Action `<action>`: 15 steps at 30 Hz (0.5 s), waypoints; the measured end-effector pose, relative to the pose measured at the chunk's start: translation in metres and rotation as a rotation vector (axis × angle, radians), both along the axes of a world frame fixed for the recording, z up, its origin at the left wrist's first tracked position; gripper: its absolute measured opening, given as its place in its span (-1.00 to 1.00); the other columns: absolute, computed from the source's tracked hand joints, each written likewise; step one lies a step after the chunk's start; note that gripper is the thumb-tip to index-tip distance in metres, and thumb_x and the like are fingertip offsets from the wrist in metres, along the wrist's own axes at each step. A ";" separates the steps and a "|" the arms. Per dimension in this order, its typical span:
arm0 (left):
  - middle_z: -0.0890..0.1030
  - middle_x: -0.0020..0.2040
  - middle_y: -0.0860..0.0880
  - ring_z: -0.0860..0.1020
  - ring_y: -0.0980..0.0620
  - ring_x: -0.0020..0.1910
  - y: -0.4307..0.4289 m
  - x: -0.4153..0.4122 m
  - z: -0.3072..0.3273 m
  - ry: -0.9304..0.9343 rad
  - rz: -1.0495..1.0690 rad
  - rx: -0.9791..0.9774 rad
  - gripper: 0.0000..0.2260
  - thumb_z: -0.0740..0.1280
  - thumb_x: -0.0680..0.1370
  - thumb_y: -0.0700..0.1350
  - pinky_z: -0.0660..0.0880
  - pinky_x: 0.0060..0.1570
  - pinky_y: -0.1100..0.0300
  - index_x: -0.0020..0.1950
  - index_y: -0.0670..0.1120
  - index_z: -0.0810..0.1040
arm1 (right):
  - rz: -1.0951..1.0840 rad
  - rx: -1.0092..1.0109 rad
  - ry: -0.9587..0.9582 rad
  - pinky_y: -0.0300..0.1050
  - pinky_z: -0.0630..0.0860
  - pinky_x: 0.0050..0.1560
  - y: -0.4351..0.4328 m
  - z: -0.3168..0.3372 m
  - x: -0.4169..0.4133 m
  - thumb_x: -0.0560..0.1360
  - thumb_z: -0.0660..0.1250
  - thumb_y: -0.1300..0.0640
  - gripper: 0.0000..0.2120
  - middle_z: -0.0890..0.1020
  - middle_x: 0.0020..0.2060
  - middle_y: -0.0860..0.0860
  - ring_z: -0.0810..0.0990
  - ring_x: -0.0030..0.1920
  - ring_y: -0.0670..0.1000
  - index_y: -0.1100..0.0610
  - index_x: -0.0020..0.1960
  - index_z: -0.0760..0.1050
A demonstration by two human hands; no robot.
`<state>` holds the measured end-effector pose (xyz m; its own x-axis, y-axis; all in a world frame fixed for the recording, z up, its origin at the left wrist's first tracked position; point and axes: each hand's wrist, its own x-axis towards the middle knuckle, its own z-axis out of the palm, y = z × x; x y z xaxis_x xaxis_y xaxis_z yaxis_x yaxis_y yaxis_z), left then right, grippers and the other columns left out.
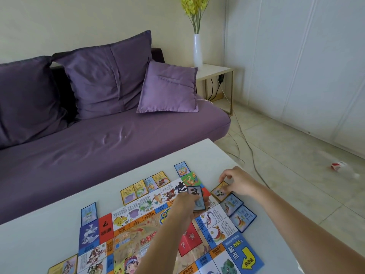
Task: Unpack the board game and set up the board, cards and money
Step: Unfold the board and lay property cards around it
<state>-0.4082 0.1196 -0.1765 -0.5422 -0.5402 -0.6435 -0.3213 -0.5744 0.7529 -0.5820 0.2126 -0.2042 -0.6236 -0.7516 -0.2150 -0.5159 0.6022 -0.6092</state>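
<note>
Over the board [134, 241] on the table [39, 244], the left hand [186, 204] gripped a stack of cards [196, 196]; the right hand [239, 183] pinched one yellow card [220, 191] just beside the board's edge.

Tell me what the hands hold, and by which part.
The left hand grips a dark-bordered card by its left edge. The right hand pinches a yellow-bordered card at its far right corner.

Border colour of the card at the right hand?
Yellow, on the card the right hand pinches; head view.
</note>
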 end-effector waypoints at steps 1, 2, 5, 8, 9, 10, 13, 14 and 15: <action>0.63 -0.12 -0.25 0.62 -0.11 -0.22 0.001 0.000 0.000 0.000 -0.001 0.000 -0.92 0.20 0.59 -0.32 0.58 -0.21 0.08 0.04 -0.26 0.46 | 0.002 0.002 0.003 -0.22 0.30 -0.04 0.000 0.000 0.000 0.37 0.52 0.08 -0.77 0.42 0.08 0.03 0.45 0.10 -0.01 -0.03 -0.03 0.53; 0.63 -0.09 -0.27 0.62 -0.12 -0.21 0.001 -0.001 0.001 0.002 0.000 -0.001 -0.91 0.20 0.59 -0.32 0.59 -0.20 0.07 0.06 -0.27 0.46 | 0.004 0.003 0.007 -0.21 0.30 -0.03 0.000 0.000 0.000 0.37 0.52 0.07 -0.76 0.42 0.08 0.02 0.45 0.10 -0.02 -0.03 -0.02 0.53; 0.63 -0.05 -0.29 0.61 -0.13 -0.20 0.001 -0.001 0.002 0.006 0.006 0.009 -0.93 0.19 0.59 -0.33 0.58 -0.18 0.05 0.04 -0.27 0.45 | 0.011 0.007 0.009 -0.21 0.30 -0.02 -0.001 0.001 0.000 0.37 0.52 0.06 -0.76 0.41 0.08 0.02 0.45 0.10 -0.02 -0.02 -0.03 0.53; 0.62 -0.14 -0.25 0.60 -0.12 -0.22 0.002 -0.001 0.004 0.005 0.009 0.017 -0.93 0.19 0.59 -0.33 0.56 -0.15 0.04 -0.05 -0.25 0.45 | 0.020 0.008 0.010 -0.21 0.31 -0.03 -0.001 0.000 0.001 0.36 0.53 0.06 -0.75 0.40 0.07 0.02 0.45 0.10 -0.01 -0.04 -0.05 0.51; 0.62 -0.16 -0.24 0.60 -0.12 -0.22 0.002 0.000 0.004 0.007 0.013 0.017 -0.93 0.19 0.59 -0.33 0.56 -0.13 0.04 -0.06 -0.25 0.44 | 0.022 0.009 0.010 -0.21 0.31 -0.03 -0.001 0.000 0.001 0.36 0.53 0.06 -0.75 0.40 0.08 0.02 0.45 0.10 -0.01 -0.04 -0.05 0.50; 0.62 -0.18 -0.24 0.60 -0.13 -0.23 0.002 0.000 0.004 0.011 0.016 0.016 -0.93 0.19 0.59 -0.34 0.56 -0.13 0.03 -0.06 -0.24 0.44 | 0.025 0.010 0.009 -0.21 0.31 -0.03 -0.002 -0.001 0.001 0.36 0.53 0.06 -0.74 0.40 0.08 0.02 0.44 0.11 -0.01 -0.04 -0.05 0.50; 0.62 -0.18 -0.24 0.61 -0.13 -0.23 0.001 0.001 0.003 0.025 0.013 -0.012 -0.93 0.19 0.59 -0.35 0.57 -0.13 0.03 -0.04 -0.24 0.44 | 0.030 0.013 0.001 -0.20 0.31 -0.02 -0.003 -0.001 0.001 0.36 0.54 0.07 -0.74 0.39 0.08 0.02 0.43 0.12 -0.01 -0.04 -0.04 0.51; 0.62 -0.17 -0.24 0.61 -0.13 -0.23 0.001 0.001 0.002 0.029 0.012 -0.017 -0.93 0.19 0.59 -0.35 0.57 -0.14 0.03 -0.04 -0.23 0.44 | 0.031 0.014 -0.002 -0.21 0.31 -0.02 -0.003 -0.001 0.001 0.35 0.54 0.07 -0.74 0.39 0.08 0.02 0.43 0.12 -0.01 -0.04 -0.04 0.51; 0.62 -0.16 -0.24 0.61 -0.13 -0.23 0.001 0.001 0.003 0.027 0.014 -0.016 -0.93 0.19 0.59 -0.35 0.57 -0.16 0.04 -0.04 -0.23 0.44 | 0.031 0.015 -0.005 -0.21 0.31 -0.01 -0.003 -0.001 0.000 0.35 0.54 0.07 -0.74 0.39 0.08 0.01 0.43 0.13 -0.01 -0.04 -0.04 0.51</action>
<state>-0.4069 0.1204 -0.1739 -0.5517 -0.5578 -0.6201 -0.2928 -0.5667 0.7702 -0.5816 0.2099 -0.2052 -0.5988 -0.7673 -0.2297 -0.5316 0.5952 -0.6026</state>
